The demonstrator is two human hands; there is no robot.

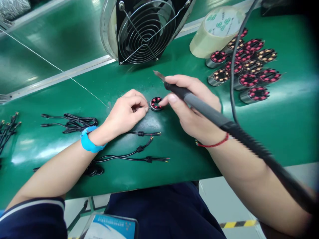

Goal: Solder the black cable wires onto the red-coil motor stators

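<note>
My right hand (196,103) grips a soldering iron (204,108), its tip pointing up and left, apart from the parts. One fingertip of that hand touches or nearly touches the edge of a small motor stator (156,104) with red windings, lying on the green bench. Left of the stator, my left hand (128,111) pinches a thin solder wire (84,87) that comes down from the upper left; its short end reaches the stator's rim. Below my left hand, black cables (124,156) with stripped coloured ends lie on the bench.
A fan with a wire guard (146,41) stands at the back. A big roll of clear tape (216,31) and several red or copper wound stators (246,66) are at the right. The iron's grey cord (232,73) hangs before them. More black cables (8,129) lie far left.
</note>
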